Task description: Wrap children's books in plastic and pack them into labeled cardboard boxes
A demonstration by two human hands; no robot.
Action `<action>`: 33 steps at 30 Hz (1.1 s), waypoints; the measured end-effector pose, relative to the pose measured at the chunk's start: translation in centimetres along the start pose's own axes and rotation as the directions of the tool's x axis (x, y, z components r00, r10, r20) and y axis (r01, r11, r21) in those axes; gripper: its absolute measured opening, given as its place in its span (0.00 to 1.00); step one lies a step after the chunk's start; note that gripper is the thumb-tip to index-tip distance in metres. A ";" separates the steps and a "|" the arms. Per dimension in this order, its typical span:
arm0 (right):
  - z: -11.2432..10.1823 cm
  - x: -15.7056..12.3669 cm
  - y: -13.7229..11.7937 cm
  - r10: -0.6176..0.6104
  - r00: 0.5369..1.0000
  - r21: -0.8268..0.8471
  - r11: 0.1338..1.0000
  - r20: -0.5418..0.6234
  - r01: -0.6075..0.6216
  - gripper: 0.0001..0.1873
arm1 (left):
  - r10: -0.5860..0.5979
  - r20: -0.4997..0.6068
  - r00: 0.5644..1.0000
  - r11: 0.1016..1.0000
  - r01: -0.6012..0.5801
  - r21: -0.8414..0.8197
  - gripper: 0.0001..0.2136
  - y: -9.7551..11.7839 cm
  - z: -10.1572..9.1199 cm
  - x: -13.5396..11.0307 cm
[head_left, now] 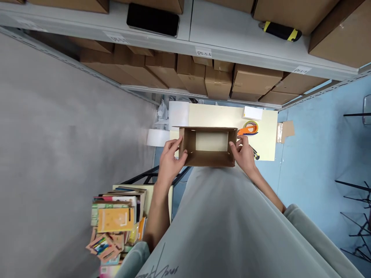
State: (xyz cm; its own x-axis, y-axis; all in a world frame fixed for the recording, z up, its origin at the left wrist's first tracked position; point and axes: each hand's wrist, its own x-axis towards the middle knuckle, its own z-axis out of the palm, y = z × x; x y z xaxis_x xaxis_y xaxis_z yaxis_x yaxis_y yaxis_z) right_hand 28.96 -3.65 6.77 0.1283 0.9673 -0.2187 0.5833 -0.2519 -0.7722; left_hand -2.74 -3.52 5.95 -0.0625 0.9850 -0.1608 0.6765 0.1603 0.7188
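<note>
A brown box [210, 158] is held between both hands over the near side of the pale bench [217, 114], close against the grey shirt [220, 216]. Its long axis runs left to right across the body, nearly level, and its open mouth faces up toward the head — the pale surface shows straight through it, between four upright walls. Whether its lower edge touches the bench, I cannot tell.

The left hand [171, 162] grasps the short left wall, thumb near the close corner and fingers along the outer face. The right hand [245, 156] pinches the short right wall, thumb at the inner side, fingers outside.

Just beyond the right hand lie a tape roll [254, 124] with an orange tool [245, 130] touching it, and a small white carton [252, 112] behind them. A black-and-yellow knife [256, 154] is partly hidden by that hand. Two white rolls stand at the left end, one [179, 112] farther back than the other [158, 137].

Beyond the bench rises a grey shelf [220, 23] of cartons — a phone [152, 19] and another cutter [281, 31] lie on its upper board.
</note>
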 end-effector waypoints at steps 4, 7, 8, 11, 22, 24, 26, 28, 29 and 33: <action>0.2 0.3 -0.8 0.009 1.000 0.012 1.000 -0.026 -0.008 0.14 | 0.033 0.043 0.999 0.999 -0.033 -0.013 0.29 -1.0 -0.4 0.0; 1.1 0.4 -1.5 0.006 0.999 -0.001 1.000 0.046 -0.006 0.15 | 0.085 0.088 0.993 0.996 -0.083 -0.023 0.31 -1.3 -0.3 0.0; 1.5 0.4 -1.7 0.004 0.994 -0.001 1.000 0.106 -0.003 0.15 | 0.099 0.107 0.989 0.995 -0.096 -0.035 0.31 -1.3 -0.3 0.0; 2.4 0.4 -1.8 -0.019 0.957 -0.008 1.000 0.288 0.023 0.17 | 0.109 0.160 0.981 0.993 -0.100 -0.065 0.34 -1.4 -0.6 -0.2; -4.7 -2.4 2.7 -0.099 0.869 0.102 0.993 0.485 0.056 0.32 | 0.172 0.483 0.858 0.980 -0.098 -0.175 0.39 -3.9 -2.9 -0.3; -5.0 -2.7 3.3 -0.119 0.874 0.068 0.993 0.471 0.099 0.34 | 0.188 0.462 0.867 0.978 -0.121 -0.171 0.35 -3.7 -2.6 0.0; -4.1 -2.6 3.9 -0.119 0.924 0.014 0.992 0.362 0.122 0.28 | 0.182 0.433 0.883 0.979 -0.124 -0.159 0.33 -3.5 -2.4 0.4; -2.5 -2.2 4.4 -0.105 0.967 -0.001 0.994 0.231 0.108 0.22 | 0.159 0.394 0.905 0.982 -0.104 -0.156 0.30 -3.5 -2.1 0.7; -1.6 -1.9 4.6 -0.084 0.982 -0.001 0.996 0.171 0.086 0.22 | 0.135 0.363 0.922 0.985 -0.085 -0.150 0.28 -3.6 -1.9 0.9; 0.3 0.0 4.3 0.005 1.000 -0.074 0.997 0.028 -0.003 0.45 | 0.018 0.173 0.985 0.996 -0.002 -0.088 0.43 -4.4 -0.4 2.0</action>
State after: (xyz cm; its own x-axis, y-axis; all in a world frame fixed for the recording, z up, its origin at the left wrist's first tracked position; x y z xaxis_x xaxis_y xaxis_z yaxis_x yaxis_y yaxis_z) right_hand 31.19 -4.77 3.30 0.1088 0.9648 -0.2393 0.6407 -0.2522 -0.7252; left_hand -6.15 -2.25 2.77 0.0774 0.9617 -0.2628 0.6097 0.1629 0.7757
